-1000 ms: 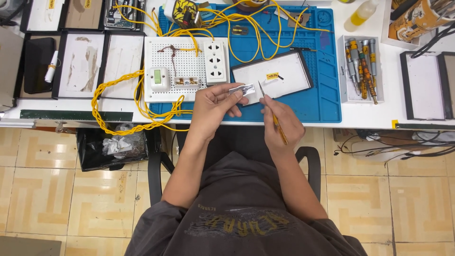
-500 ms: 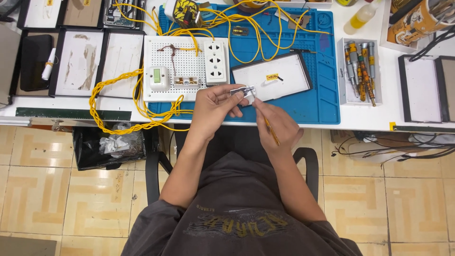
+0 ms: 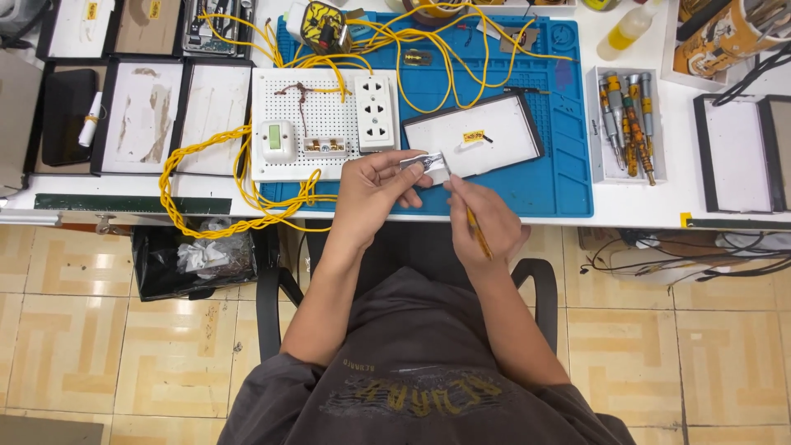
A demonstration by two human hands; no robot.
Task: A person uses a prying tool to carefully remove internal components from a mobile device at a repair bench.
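Note:
My left hand [image 3: 372, 186] pinches a small white and metal part [image 3: 427, 162] over the near edge of the blue work mat [image 3: 560, 181]. My right hand [image 3: 486, 218] grips a thin screwdriver with an orange handle [image 3: 475, 231], its tip up against that part. Just behind the hands lies a white tray with a black rim [image 3: 474, 133] holding a tiny yellow piece. To the left sits a white perforated board [image 3: 317, 107] with a switch, a terminal block and a white socket strip [image 3: 376, 112].
Yellow wire [image 3: 206, 189] loops off the bench edge and across the mat. A tray of screwdrivers [image 3: 624, 124] sits right; black-framed trays [image 3: 140, 115] lie left. A black bin with a bag [image 3: 194, 259] stands under the bench. A squeeze bottle [image 3: 630, 29] is at the back.
Both hands stay together at the bench edge with the part and the screwdriver; only slight shifts of the fingers and tool tip.

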